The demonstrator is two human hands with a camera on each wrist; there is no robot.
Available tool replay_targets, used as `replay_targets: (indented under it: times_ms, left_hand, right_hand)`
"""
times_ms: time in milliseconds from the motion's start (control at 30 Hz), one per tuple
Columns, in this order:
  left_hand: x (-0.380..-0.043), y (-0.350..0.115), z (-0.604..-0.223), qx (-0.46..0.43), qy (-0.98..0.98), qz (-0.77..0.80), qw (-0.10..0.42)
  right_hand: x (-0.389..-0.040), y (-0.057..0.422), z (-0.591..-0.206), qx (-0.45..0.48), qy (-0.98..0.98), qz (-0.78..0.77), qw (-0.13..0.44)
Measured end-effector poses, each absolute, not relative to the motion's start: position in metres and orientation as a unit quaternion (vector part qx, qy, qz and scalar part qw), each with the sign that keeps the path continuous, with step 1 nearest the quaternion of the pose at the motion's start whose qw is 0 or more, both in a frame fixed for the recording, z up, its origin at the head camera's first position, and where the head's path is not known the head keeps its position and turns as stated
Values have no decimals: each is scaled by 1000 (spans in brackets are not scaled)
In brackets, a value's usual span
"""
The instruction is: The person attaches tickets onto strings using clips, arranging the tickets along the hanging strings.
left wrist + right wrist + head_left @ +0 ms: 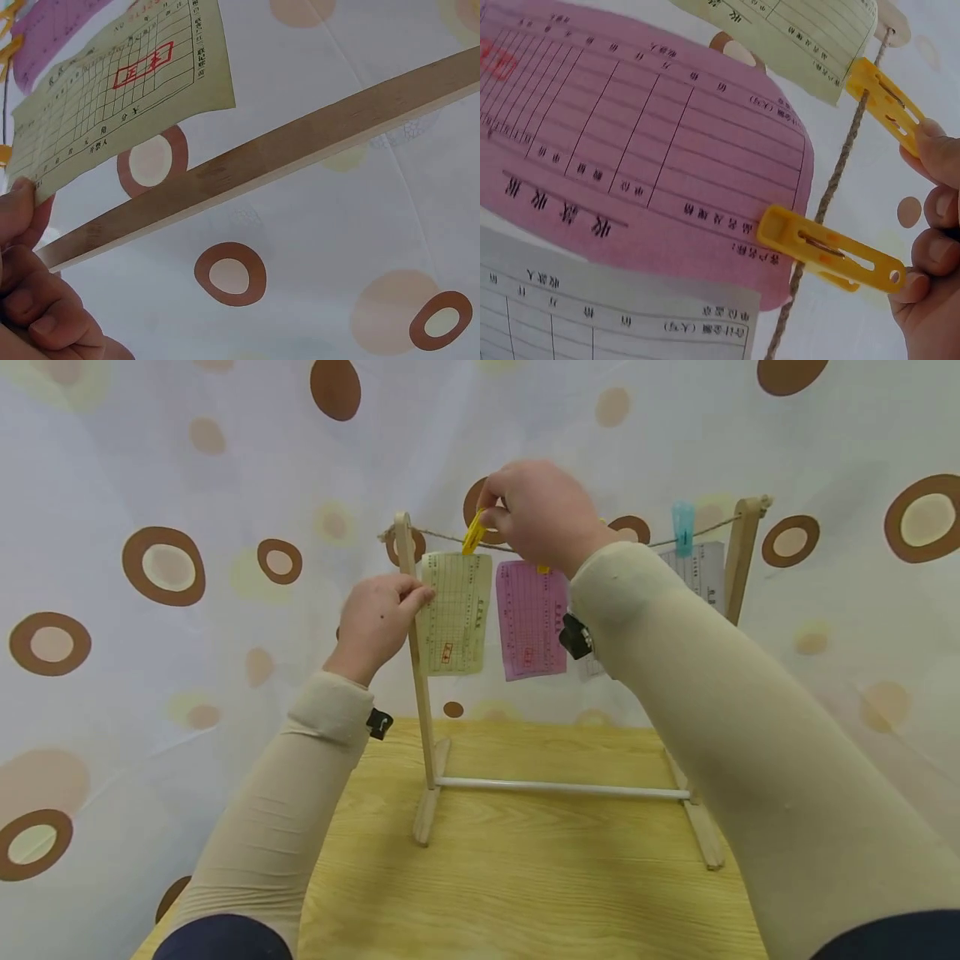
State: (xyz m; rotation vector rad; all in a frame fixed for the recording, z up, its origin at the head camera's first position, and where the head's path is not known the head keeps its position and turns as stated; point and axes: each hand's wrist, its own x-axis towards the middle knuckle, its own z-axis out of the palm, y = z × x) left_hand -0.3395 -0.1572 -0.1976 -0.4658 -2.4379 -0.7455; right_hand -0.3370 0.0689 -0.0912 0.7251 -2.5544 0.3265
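Observation:
My left hand (pixel 378 614) pinches the left edge of a pale green receipt slip (pixel 459 610) between thumb and finger, beside the rack's left post. With its thumb and fingers, my right hand (pixel 543 510) pinches the handle end of a yellow clothespin (pixel 473 533), whose jaws are at the slip's top edge and at the twine (pixel 847 154). A pink slip (pixel 532 622) hangs to the right under a second yellow clothespin (pixel 780 227), right by my right hand's curled fingers in the right wrist view.
A light blue clothespin (pixel 682 522) holds a whitish slip (pixel 708 577) near the right post (pixel 742 556). The wooden rack's left post (pixel 420 702) and white crossbar (pixel 562 787) stand on a wood-grain table (pixel 540 893). Behind hangs a spotted curtain (pixel 225 468).

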Motion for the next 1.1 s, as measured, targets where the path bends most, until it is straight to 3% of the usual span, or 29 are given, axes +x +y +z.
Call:
replay_targets:
  times_ms: [333,667,1100]
  left_hand:
    - [-342,-153,-196,-178,-903,-282,270]
    - [-344,-151,-198,-166,-906,-307,238]
    - [-339,-159,-212,-177,-891,-314,275]
  right_hand:
    - [-335,63,-93,263,-939,66,213]
    - [-334,62,-101,254,-941,-9,223]
    - [-296,113,-133,302,-891,37,337]
